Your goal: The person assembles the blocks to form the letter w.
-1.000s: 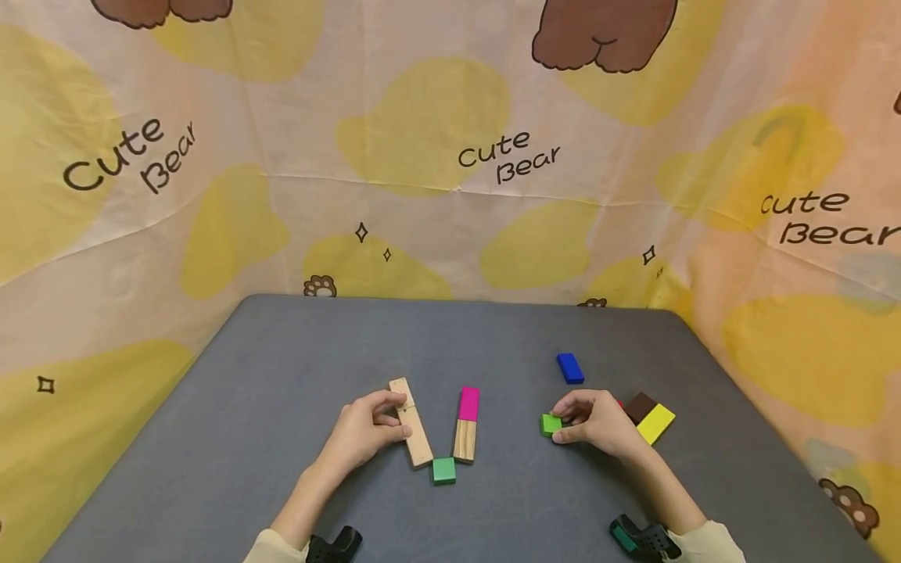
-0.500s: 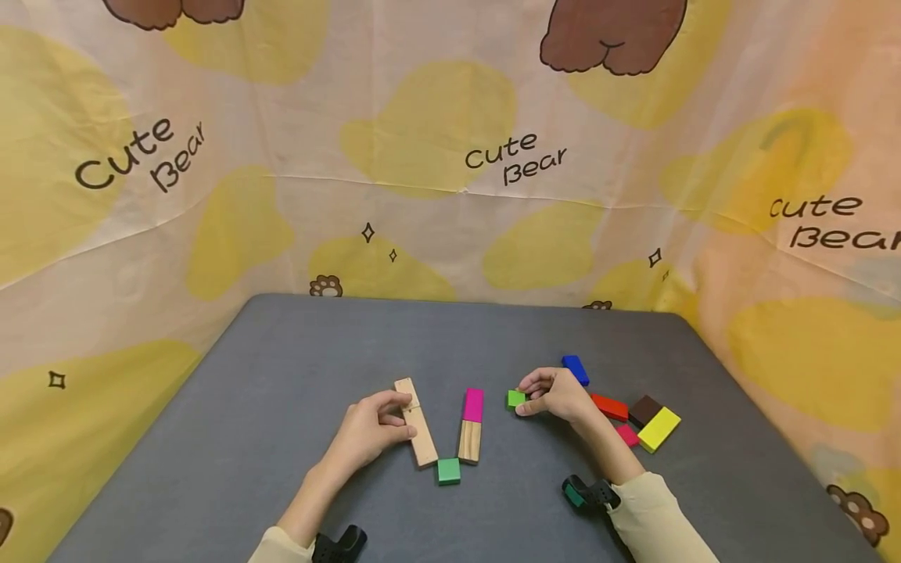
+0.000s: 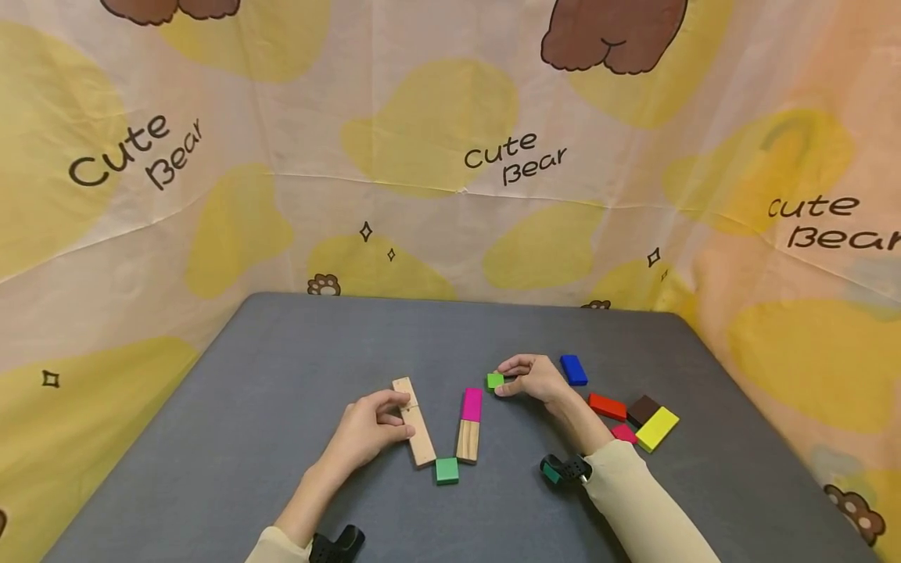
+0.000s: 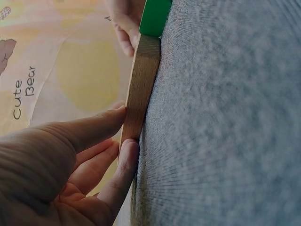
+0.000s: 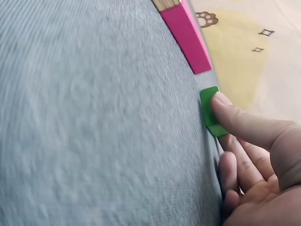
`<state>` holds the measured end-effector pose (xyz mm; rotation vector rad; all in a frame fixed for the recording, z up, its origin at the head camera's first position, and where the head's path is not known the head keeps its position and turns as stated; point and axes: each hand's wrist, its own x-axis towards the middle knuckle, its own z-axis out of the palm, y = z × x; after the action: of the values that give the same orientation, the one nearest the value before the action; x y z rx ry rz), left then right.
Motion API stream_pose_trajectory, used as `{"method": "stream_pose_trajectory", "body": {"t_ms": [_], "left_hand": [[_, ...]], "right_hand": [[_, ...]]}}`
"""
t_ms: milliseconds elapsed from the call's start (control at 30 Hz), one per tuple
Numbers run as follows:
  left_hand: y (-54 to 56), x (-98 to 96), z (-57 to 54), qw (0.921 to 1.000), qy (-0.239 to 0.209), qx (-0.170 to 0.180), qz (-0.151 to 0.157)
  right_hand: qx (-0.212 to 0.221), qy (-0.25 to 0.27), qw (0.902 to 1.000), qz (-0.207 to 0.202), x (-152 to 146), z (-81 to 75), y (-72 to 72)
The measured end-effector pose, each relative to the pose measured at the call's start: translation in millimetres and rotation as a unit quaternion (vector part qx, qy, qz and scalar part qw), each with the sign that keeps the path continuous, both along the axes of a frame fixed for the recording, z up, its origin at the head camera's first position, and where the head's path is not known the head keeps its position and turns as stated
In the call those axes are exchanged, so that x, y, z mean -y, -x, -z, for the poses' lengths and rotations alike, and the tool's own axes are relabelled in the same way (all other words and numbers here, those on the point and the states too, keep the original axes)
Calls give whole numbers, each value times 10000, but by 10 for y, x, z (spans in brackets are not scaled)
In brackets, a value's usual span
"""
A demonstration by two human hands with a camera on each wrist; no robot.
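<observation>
Plain wooden blocks (image 3: 415, 428) lie end to end in a slanted row, and my left hand (image 3: 366, 428) holds them at the left edge with thumb and curved fingers. At the row's near end, a green block (image 3: 446, 471) sits against the corner. To its right a grained wooden block (image 3: 468, 442) and a magenta block (image 3: 472, 404) form a second row. Beyond the magenta block, my right hand (image 3: 536, 379) pinches a light green block (image 3: 495, 381) between thumb and fingers. In the right wrist view a small gap separates this green block (image 5: 209, 110) from the magenta block's end.
A blue block (image 3: 573, 370) lies right of my right hand. Further right are a red block (image 3: 608, 406), a dark brown block (image 3: 644, 410), a yellow block (image 3: 658, 428) and a pinkish-red block (image 3: 624, 433), partly behind my forearm. A patterned cloth (image 3: 422, 156) hangs behind the grey table (image 3: 211, 469).
My right hand has carried the light green block leftward and away from me, to just past the magenta block. The red blocks came into sight. My left hand stays on the wooden row.
</observation>
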<state>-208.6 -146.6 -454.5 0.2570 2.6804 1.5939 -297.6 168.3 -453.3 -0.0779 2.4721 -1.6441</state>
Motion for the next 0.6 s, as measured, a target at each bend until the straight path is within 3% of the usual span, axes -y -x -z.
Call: {"method": "stream_pose_trajectory", "body": {"t_ms": [600], "left_hand": [[-15,-13,-9,9999,55,15,-88]], "right_hand": [[34,214,9996,-195,40,0,1]]}}
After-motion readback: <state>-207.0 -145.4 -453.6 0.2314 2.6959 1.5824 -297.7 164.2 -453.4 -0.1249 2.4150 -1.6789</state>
